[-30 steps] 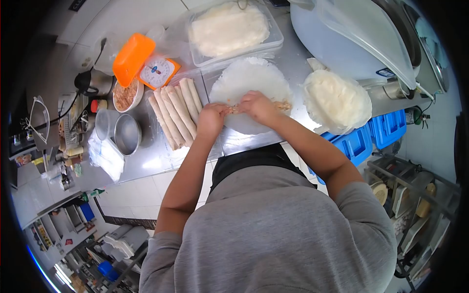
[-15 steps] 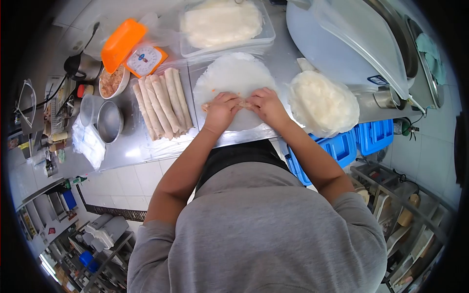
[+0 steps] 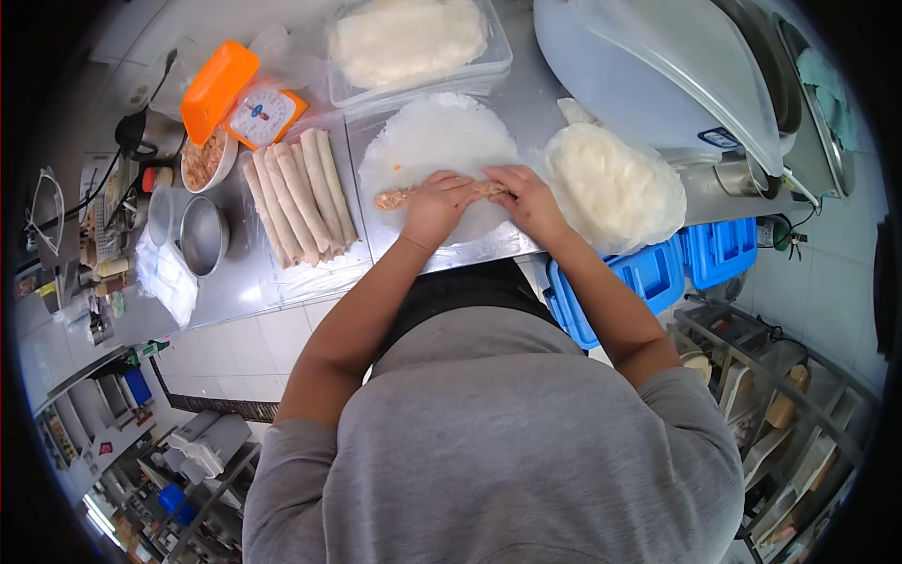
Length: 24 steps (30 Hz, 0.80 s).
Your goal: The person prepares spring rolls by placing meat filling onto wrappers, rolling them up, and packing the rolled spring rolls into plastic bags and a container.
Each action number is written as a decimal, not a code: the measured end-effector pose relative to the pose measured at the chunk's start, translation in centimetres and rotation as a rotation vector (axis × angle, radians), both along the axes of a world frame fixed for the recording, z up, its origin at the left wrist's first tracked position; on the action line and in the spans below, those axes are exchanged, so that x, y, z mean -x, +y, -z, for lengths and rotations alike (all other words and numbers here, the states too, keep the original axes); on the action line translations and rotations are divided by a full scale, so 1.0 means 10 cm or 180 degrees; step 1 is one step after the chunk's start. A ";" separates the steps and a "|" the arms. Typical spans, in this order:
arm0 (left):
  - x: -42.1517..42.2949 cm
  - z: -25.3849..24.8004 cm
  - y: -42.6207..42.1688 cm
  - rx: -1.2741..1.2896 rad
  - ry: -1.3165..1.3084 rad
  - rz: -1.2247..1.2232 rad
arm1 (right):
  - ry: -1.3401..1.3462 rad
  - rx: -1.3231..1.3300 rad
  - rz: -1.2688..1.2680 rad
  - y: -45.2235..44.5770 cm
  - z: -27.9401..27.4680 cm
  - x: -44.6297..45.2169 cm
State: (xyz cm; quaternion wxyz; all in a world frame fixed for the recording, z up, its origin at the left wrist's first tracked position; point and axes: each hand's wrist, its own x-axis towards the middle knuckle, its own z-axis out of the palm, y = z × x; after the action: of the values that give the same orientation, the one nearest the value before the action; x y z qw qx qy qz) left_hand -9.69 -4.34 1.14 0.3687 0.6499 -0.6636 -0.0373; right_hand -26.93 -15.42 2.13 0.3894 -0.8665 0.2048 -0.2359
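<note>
A round white wrapper (image 3: pixel 442 127) lies flat on the metal table, with a strip of minced filling (image 3: pixel 393 198) across its lower part. My left hand (image 3: pixel 438 209) has its fingers bent over the middle of the strip. At the strip's right end is my right hand (image 3: pixel 528 199), fingers curled round the filling. The two hands nearly touch. A small orange bit (image 3: pixel 396 168) rests on the wrapper. Several finished rolls (image 3: pixel 299 199) lie side by side left of the wrapper. To its right is a stack of round wrappers (image 3: pixel 615 188).
A clear tub of white wrappers (image 3: pixel 412 42) stands at the back. At the left are an orange scale (image 3: pixel 263 113), a bowl of filling (image 3: pixel 209 162) and a metal bowl (image 3: pixel 204 235). A large translucent container (image 3: pixel 648 75) fills the back right; blue crates (image 3: pixel 648 273) are below the table edge.
The view has shifted, so the table items appear further left. My left hand has moved from the strip's left end to its middle, and my right hand is now at its right end.
</note>
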 end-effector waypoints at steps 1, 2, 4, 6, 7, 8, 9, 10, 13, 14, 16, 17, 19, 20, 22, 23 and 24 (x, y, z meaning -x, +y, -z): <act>0.03 0.00 -0.05 -0.0020 -0.0014 0.0018 | 0.0004 -0.0322 0.0082 0.00 -0.05 0.01; 0.05 -0.01 -0.09 -0.0036 -0.0023 0.0035 | 0.0011 -0.0642 0.0162 0.01 -0.11 0.04; 0.07 -0.08 -0.11 -0.0110 0.0004 0.0000 | 0.0073 -0.0961 0.0274 0.00 -0.17 0.08; 0.10 -0.06 -0.12 -0.0115 -0.0047 0.0051 | 0.0175 -0.0995 0.0378 0.02 -0.12 0.15; 0.13 -0.02 -0.14 -0.0080 -0.0112 0.0130 | 0.0141 -0.1064 0.0369 0.04 -0.07 0.18; 0.16 0.02 -0.17 -0.0028 -0.0178 0.0202 | 0.0105 -0.1116 0.0354 0.02 0.00 0.19; 0.19 -0.01 -0.20 -0.0053 -0.0144 0.0204 | 0.0065 -0.1155 0.0333 -0.01 -0.01 0.18; 0.23 -0.05 -0.22 -0.0081 -0.0107 0.0214 | -0.0004 -0.1401 0.0324 -0.02 -0.03 0.20; 0.26 -0.11 -0.26 -0.0171 -0.0088 0.0252 | -0.0127 -0.1803 0.0309 -0.11 -0.08 0.22; 0.27 -0.11 -0.25 -0.0222 -0.0091 0.0265 | -0.0091 -0.1750 0.0321 -0.12 -0.06 0.23; 0.33 -0.03 -0.28 -0.0149 0.0017 0.0361 | -0.0059 -0.1680 0.0332 -0.12 -0.02 0.25; 0.34 0.00 -0.31 -0.0104 0.0068 0.0403 | -0.0069 -0.1645 0.0330 -0.14 0.00 0.25; 0.30 -0.01 -0.33 -0.0224 0.0198 0.0519 | -0.0092 -0.1747 0.0337 -0.16 0.02 0.25; 0.28 -0.03 -0.34 -0.0277 0.0255 0.0577 | -0.0111 -0.1881 0.0346 -0.16 0.03 0.24; 0.11 -0.07 -0.24 -0.0452 0.0096 0.0454 | -0.0165 -0.2056 0.0364 -0.18 0.04 0.23; -0.01 -0.10 -0.15 -0.0546 0.0021 0.0400 | -0.0198 -0.2101 0.0374 -0.17 0.05 0.23; -0.17 -0.09 -0.05 -0.0637 -0.0015 0.0396 | -0.0231 -0.2152 0.0389 -0.16 0.06 0.23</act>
State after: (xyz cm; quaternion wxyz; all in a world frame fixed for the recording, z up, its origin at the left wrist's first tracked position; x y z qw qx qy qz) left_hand -8.00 -4.82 2.08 0.2974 0.6411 -0.6964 -0.1247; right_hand -29.26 -17.00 1.57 0.6467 -0.6656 0.3089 -0.2083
